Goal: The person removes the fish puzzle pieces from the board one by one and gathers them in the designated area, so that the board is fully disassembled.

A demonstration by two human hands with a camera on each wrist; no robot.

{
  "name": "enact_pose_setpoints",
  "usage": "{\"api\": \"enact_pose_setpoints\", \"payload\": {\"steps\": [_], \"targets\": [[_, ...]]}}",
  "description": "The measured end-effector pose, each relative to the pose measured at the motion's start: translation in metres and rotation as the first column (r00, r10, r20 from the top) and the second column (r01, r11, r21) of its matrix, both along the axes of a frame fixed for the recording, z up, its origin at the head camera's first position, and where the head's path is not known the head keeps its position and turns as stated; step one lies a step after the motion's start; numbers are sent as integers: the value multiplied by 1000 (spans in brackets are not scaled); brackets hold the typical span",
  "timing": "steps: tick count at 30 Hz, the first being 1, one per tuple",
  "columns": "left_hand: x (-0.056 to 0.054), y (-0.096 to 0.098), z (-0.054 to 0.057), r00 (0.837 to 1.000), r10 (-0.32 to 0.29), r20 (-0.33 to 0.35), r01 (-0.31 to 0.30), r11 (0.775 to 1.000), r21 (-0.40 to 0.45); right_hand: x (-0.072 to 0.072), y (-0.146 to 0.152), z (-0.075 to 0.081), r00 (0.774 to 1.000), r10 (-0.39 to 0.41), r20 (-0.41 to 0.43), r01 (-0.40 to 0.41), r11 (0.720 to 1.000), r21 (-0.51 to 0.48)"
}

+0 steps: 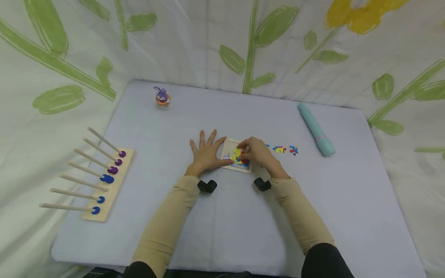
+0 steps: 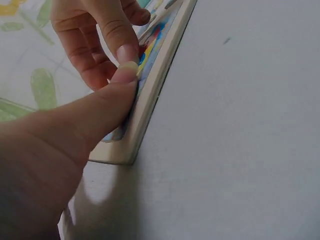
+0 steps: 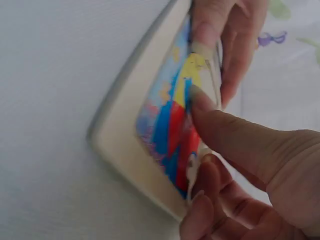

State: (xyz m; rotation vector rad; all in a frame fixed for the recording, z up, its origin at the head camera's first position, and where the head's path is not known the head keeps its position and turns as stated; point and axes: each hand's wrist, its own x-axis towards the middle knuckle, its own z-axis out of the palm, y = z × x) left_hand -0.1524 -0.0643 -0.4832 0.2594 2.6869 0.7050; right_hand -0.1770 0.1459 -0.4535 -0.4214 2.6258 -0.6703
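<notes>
A small wooden jigsaw puzzle in a pale frame lies mid-table, partly filled with blue, yellow and red pieces. My left hand is at its left side with fingers spread straight, and its thumb rests on the lower part of the puzzle. From the right, my right hand reaches over the frame. Its thumb and curled fingers pinch a puzzle piece at the picture's surface, largely hidden by the fingertips. The two thumbs are close together.
Several loose puzzle pieces lie right of the frame. Further right is a light teal cylindrical object. At left stands a wooden peg rack with blue and purple beads. A purple rabbit-like toy sits at the back left.
</notes>
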Motion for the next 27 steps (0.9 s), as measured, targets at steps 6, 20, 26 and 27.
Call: {"api": "enact_pose_setpoints", "payload": {"steps": [6,20,26,27], "targets": [[-2,-3,0,999,-26,18,26,999,18,-6,-3,3,994,-38,98,39,999,-7],[0,4,-1,1000,-5,-6,5,1000,-7,4,-7,7,996,-62,61,65,997,-35],[2,3,0,1000,-24,-3,24,999,-29,11,-9,7,999,-43,-12,43,999,19],[2,3,0,1000,-25,-2,25,999,-30,11,-9,7,999,-43,-20,43,999,29]]}}
